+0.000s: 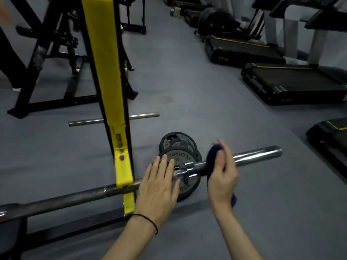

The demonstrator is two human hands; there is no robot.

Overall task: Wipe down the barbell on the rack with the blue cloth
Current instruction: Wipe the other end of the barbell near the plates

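Gym floor [216, 76]; right hand [222, 173] gripping blue cloth [213, 156] around barbell [257, 153], left hand [159, 182] flat.

Gym, free-weight area. Evidence: long chromed steel barbell [78, 196] resting on black steel rack with yellow padded upright [105, 72]; black round cast weight plates [178, 147] lying on grey rubber-mat floor [187, 81]; row of black treadmills with yellow trim [281, 79] along right side; further black steel frames [62, 53] behind rack.
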